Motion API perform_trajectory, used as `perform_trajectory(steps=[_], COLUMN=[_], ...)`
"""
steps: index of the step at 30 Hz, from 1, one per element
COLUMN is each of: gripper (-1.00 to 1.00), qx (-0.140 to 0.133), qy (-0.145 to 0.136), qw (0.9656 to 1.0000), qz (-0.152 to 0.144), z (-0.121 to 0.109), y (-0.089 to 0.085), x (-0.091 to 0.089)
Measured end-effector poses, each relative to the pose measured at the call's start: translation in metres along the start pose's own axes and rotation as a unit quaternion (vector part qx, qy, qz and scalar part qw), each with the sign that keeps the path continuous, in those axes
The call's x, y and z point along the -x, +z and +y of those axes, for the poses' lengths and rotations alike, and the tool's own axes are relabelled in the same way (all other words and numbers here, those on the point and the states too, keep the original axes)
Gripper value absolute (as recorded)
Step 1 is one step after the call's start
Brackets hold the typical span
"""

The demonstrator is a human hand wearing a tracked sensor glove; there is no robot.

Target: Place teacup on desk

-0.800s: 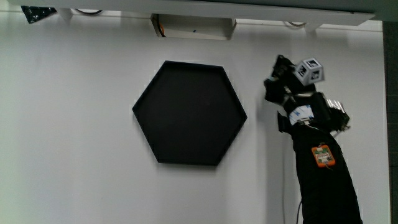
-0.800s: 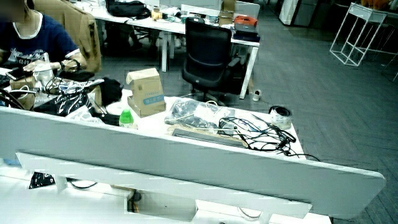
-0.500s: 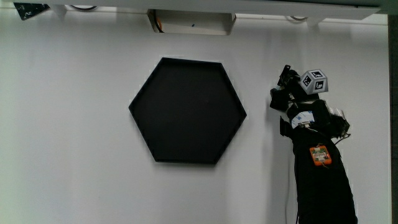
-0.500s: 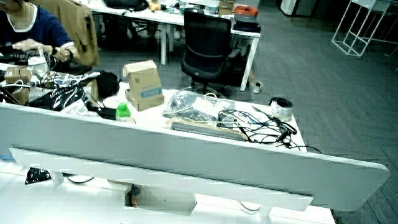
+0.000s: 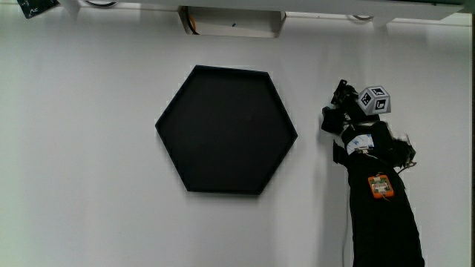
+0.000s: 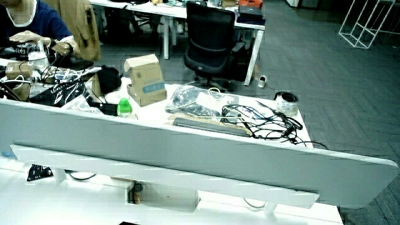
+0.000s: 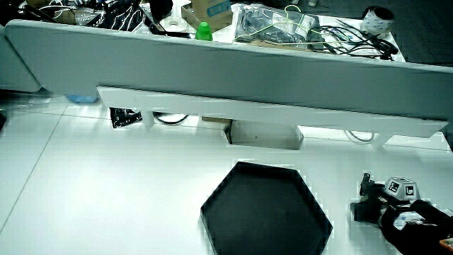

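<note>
No teacup shows in any view. The gloved hand (image 5: 347,119) rests over the white table (image 5: 89,148) beside the black hexagonal tray (image 5: 226,130), a short gap from the tray's nearest corner. The patterned cube (image 5: 373,100) sits on its back, and the black-sleeved forearm (image 5: 382,215) runs back toward the person. In a side view the hand (image 7: 375,207) lies low on the table beside the tray (image 7: 265,212). Whether anything dark is held in it cannot be made out. The tray holds nothing.
A low white partition (image 7: 226,67) with a shelf and a cable opening (image 7: 262,134) bounds the table. A side view shows only the partition (image 6: 187,150) and the room past it. An orange tag (image 5: 381,185) is on the forearm.
The hand has drawn back a little toward the person alongside the tray. The tray has not moved.
</note>
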Motion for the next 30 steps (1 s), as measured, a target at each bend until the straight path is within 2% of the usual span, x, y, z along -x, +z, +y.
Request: perform_trajectory(steps=[1,2,3,8,10,12,17,19,20,21,22,23,24,25,26,29,30], gripper=[-0.18,-0.27,-0.36,-0.82,-1.0,-1.0,-1.0,-1.0,-1.0,-1.0,-1.0,-1.0,-1.0,-1.0,-1.0,-1.0,-1.0], qx=[0.011,0.009,0.011,-0.013,-0.021,-0.021,-0.043,-0.064,-0.016,-0.063,-0.059,-0.066,-0.05,-0.024,-0.013,-0.002,-0.003], qy=[0.004,-0.006,-0.003,0.003,0.004,0.016,0.029,0.03,0.043,0.043,0.044,0.043,0.058,0.061,0.054,0.054,0.063], qw=[0.9999,0.9999,0.9997,0.9992,0.9992,0.9988,0.9973,0.9962,0.995,0.9948,0.9947,0.9948,0.9929,0.9932,0.9939,0.991,0.9902], qz=[0.008,0.009,0.02,0.039,0.035,0.042,0.052,0.051,0.089,0.068,0.073,0.065,0.091,0.097,0.095,0.122,0.125], z=[0.001,0.002,0.0,-0.01,-0.013,-0.018,-0.031,-0.036,-0.05,-0.043,-0.041,-0.045,-0.051,-0.065,-0.073,-0.083,-0.087], y=[-0.004,-0.008,-0.009,-0.014,-0.018,-0.02,-0.026,-0.032,-0.022,-0.038,-0.046,-0.05,-0.05,-0.04,-0.039,-0.053,-0.056], x=[-0.003,-0.008,-0.009,-0.014,-0.017,-0.018,-0.024,-0.027,-0.014,-0.026,-0.03,-0.03,-0.026,-0.012,-0.008,-0.012,-0.012])
